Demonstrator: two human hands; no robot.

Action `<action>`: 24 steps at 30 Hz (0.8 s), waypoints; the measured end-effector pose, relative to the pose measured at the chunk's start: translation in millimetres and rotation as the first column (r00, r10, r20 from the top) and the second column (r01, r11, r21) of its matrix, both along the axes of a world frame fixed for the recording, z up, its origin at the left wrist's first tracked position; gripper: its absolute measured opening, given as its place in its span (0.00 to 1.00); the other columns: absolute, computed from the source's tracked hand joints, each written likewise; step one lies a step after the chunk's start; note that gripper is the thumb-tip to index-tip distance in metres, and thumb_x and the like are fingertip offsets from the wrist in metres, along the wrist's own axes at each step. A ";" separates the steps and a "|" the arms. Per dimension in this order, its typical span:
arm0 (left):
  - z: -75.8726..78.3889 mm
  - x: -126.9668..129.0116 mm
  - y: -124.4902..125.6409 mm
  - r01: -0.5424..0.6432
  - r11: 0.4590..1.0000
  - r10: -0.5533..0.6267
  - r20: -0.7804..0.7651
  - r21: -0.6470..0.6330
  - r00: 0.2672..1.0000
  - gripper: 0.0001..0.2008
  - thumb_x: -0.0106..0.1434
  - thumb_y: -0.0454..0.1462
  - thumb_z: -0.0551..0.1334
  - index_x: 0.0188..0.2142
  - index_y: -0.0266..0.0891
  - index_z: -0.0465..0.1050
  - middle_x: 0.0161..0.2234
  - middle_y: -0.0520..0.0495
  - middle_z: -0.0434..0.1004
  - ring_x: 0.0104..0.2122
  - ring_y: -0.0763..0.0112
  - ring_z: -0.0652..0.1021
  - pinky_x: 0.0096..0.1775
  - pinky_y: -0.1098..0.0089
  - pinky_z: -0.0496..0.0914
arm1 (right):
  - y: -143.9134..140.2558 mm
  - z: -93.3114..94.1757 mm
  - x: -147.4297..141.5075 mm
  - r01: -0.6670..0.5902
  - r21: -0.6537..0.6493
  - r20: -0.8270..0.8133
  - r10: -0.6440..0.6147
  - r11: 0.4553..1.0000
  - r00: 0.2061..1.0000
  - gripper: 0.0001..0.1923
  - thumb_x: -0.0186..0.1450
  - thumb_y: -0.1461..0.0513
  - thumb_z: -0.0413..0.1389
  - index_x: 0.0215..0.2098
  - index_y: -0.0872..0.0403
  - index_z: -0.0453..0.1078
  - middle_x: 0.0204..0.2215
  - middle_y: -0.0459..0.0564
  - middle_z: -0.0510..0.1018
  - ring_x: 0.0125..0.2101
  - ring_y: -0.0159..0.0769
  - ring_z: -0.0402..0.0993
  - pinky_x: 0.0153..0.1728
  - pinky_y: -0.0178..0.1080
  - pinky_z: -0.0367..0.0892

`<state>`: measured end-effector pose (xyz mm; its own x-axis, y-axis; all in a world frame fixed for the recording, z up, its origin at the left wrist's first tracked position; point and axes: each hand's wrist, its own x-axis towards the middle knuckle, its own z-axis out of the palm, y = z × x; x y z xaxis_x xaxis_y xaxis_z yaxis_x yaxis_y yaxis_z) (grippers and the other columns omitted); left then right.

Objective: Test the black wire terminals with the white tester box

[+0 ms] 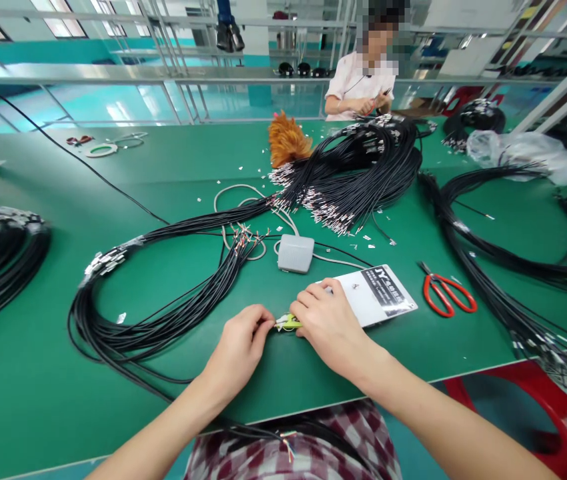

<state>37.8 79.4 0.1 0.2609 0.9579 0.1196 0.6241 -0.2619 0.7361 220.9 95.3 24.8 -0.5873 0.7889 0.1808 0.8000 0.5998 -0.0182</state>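
Both hands meet at the near edge of the green counter (38,373): the left hand (236,350) pinches its fingertips onto thin wire ends, and the right hand (331,323) is curled shut over a small yellow-green tool (288,323) right between them. Progress-wise, I'd guess plenty is left: the black cable bundle (163,320) looping beside the left hand shows bare wire ends, while the big pile of cables (358,173) further back already carries metal terminals. A grey foot pedal (295,253), white card (373,293) and red scissors (446,293) lie nearby. It's a workshop with metal racks; another person (363,83) works across the counter.
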 end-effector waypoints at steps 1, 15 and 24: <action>-0.5 -0.3 0.3 0.000 1.000 0.000 0.002 -0.003 1.000 0.10 0.65 0.34 0.54 0.28 0.40 0.69 0.26 0.50 0.75 0.26 0.67 0.74 0.30 0.70 0.66 | -0.7 2.2 1.0 -0.003 -0.008 -0.014 0.003 1.000 1.000 0.07 0.60 0.64 0.65 0.32 0.54 0.71 0.33 0.47 0.79 0.40 0.42 0.71 0.46 0.47 0.53; -4.4 -4.0 3.0 -0.002 0.999 0.006 0.093 -0.040 0.996 0.10 0.65 0.35 0.55 0.28 0.41 0.71 0.26 0.50 0.75 0.25 0.67 0.73 0.29 0.70 0.65 | -73.2 -28.5 74.4 0.278 0.210 -0.544 -0.124 0.937 0.830 0.10 0.67 0.69 0.56 0.44 0.49 0.70 0.46 0.48 0.82 0.48 0.42 0.73 0.48 0.46 0.61; -6.7 -20.6 -1.4 -0.063 0.993 0.081 0.172 -0.103 0.982 0.09 0.63 0.36 0.58 0.27 0.41 0.72 0.25 0.50 0.75 0.25 0.67 0.73 0.28 0.71 0.64 | -63.3 -38.2 68.1 0.328 0.360 -0.552 -0.084 0.874 0.830 0.10 0.64 0.70 0.59 0.39 0.49 0.70 0.37 0.46 0.85 0.41 0.43 0.76 0.47 0.48 0.61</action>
